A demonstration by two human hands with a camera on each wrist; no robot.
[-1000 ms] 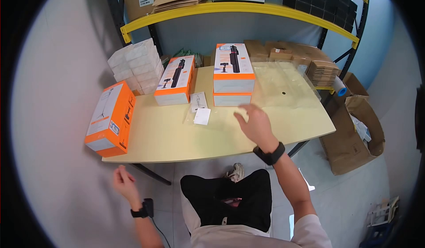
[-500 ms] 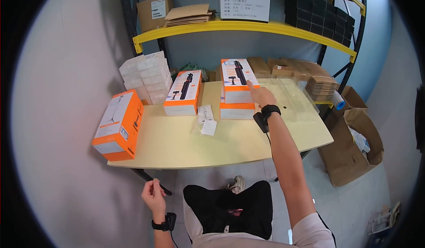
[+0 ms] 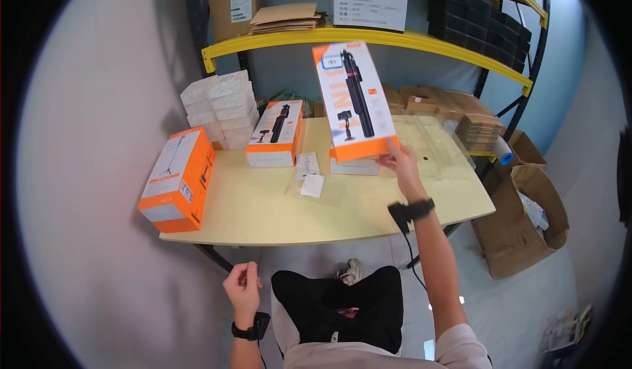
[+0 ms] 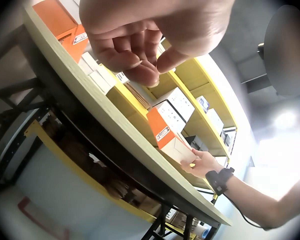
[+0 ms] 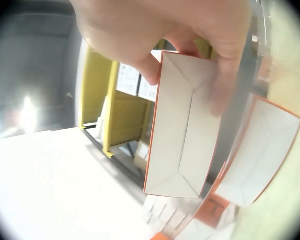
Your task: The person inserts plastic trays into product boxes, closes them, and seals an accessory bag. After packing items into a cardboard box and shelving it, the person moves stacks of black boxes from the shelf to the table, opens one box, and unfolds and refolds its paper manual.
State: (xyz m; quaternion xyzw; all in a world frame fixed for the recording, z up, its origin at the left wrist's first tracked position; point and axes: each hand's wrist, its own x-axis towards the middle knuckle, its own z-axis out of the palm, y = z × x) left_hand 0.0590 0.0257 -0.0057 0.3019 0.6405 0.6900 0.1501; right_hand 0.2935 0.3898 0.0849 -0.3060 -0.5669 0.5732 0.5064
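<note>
My right hand (image 3: 403, 170) grips a white-and-orange selfie stick box (image 3: 355, 99) by its near right corner, thumb on top. The box is raised and tilted, its printed face toward the head camera. Its plain white end (image 5: 182, 125) fills the middle of the right wrist view, with fingers and thumb on opposite sides. Below it on the table stands a second box (image 3: 355, 167), mostly hidden. My left hand (image 3: 242, 287) hangs in front of the table edge, fingers loosely curled and holding nothing; its fingers (image 4: 132, 60) show near the top of the left wrist view.
Another selfie stick box (image 3: 276, 132) and a larger tripod box (image 3: 176, 178) lie to the left. A plastic bag with papers (image 3: 312, 184) is mid-table. Behind stand stacked white boxes (image 3: 224, 109) and a yellow-edged shelf (image 3: 368, 38). An opened carton (image 3: 526, 237) stands right.
My right hand reached the top box of the stack, took hold of it and lifted it off, tilting it up. My left hand moved right, toward my lap.
</note>
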